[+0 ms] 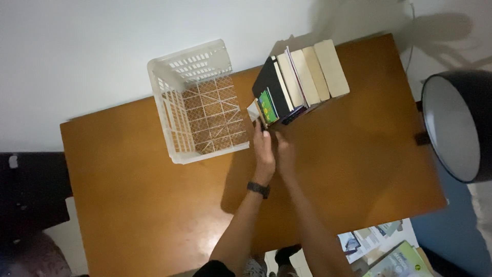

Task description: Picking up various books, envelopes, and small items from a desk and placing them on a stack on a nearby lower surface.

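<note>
**Both Hands at the Near End of a Book Row**

On a brown wooden table (154, 205), against a white wall (102, 46), seen from above. Left hand (264, 150) stretched forward, fingers straight and pressed together, fingertips touching the near lower edge of a small green-covered book (267, 106). Black watch (259, 189) strapped on the left wrist. Right hand (285, 154) just beside the left, almost touching it, fingers extended and close together, tips reaching the foot of the same end of the row; actual pinch on anything impossible to tell at this dim light.

Green-covered book leaning at the near end of a row of upright books (307, 77), spines down, pale page edges up. Next behind it a black-covered book (267, 82), tilted the same way; then several thick volumes with cream page blocks, running toward the table's far right edge.

Left of the row, just beside it, a white plastic lattice basket (177, 123), standing open side up, table showing through its floor.

At right, off the table edge, a round black lamp shade (456, 123) with pale interior. Below the table's near edge, loose magazines (384, 246) on the floor.
</note>
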